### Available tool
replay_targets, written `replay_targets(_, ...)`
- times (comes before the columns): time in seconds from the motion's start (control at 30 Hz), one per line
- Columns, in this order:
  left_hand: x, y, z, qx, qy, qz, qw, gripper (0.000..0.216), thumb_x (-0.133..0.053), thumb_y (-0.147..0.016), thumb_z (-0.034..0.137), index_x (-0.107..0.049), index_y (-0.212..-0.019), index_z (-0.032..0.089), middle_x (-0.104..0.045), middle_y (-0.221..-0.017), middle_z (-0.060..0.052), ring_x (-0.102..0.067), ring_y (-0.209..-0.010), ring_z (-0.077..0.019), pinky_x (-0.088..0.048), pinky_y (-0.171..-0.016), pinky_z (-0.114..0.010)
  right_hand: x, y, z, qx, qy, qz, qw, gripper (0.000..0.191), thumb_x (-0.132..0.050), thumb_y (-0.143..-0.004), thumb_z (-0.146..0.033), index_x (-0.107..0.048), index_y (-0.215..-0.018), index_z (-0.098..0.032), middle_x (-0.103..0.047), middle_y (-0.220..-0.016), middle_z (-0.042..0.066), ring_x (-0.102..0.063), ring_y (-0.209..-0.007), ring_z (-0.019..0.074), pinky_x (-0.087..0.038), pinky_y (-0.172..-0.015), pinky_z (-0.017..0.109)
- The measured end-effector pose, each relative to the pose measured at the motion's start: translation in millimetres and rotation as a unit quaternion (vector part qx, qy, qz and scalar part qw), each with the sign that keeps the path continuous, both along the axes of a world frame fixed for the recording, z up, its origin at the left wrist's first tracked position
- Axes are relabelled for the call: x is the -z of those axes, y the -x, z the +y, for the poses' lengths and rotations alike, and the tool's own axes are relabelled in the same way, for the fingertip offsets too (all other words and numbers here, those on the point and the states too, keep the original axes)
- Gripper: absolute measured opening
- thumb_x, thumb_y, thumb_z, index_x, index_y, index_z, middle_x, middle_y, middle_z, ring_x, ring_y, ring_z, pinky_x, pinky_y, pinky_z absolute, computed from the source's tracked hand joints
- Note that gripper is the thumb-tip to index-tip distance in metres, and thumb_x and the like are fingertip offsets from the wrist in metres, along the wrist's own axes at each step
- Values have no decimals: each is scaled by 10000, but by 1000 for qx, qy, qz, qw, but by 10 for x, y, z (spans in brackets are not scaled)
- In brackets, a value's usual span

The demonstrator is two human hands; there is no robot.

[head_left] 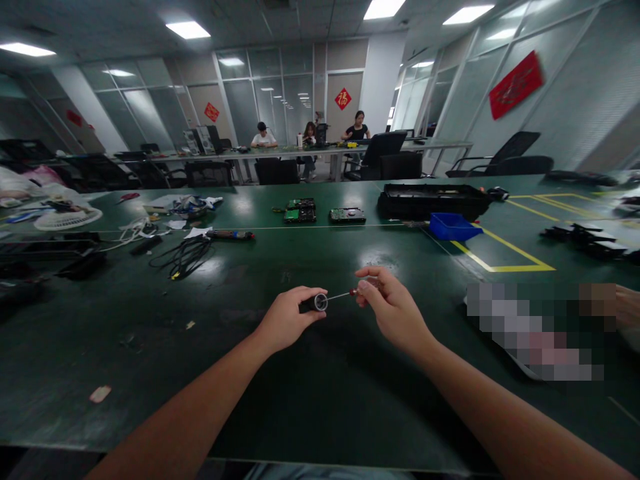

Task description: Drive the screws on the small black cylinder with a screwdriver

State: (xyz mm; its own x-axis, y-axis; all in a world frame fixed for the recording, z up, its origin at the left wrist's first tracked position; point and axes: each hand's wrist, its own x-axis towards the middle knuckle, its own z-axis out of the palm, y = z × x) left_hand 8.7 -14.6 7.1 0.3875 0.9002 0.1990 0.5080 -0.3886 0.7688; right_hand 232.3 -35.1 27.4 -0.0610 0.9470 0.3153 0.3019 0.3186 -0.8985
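My left hand [287, 320] is closed around a short black cylinder [309, 305], whose round, silver-rimmed end faces right. What lies inside that end is too small to make out. From the other side, my right hand [397, 310] grips a screwdriver [353, 292] by its reddish handle, fingers curled over it. The thin metal shaft points left, and its tip meets the cylinder's open end; how deep it reaches I cannot tell. Both hands are held above the dark green table [320, 413].
Circuit-board drives [300, 212], a black housing [433, 202] and a blue bin [454, 227] stand farther back. Black cables [187, 257] and a pen-like tool [231, 235] lie left. At the right edge is another person's hand [627, 310], beside a blurred-out item [533, 333].
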Motion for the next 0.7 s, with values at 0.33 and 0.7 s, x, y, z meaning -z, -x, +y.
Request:
replay_targets(0.33,-7,-11,-20,23,-3,-15,1000,380,-724,-828,197,-681,-1198,276,-682,-1192,-27,-615,-1118,-210,-438,-1020,-352,83,10,124,-36,133,265,954,295,-625,-871,-489,-632,-884,-194,-618,-768,35,-602,-690,174,-540,-675,344)
replay_targets(0.7,-17,-18,-10,5,-6,0,1000,393,-741,-811,220,-686,-1197,267,-687,-1185,-33,-616,-1117,-225,-438,-1024,-368,82,36,74,14,5,124,992,277,-556,-937,-473,-618,-924,-203,-656,-811,34,-628,-730,176,-535,-711,343)
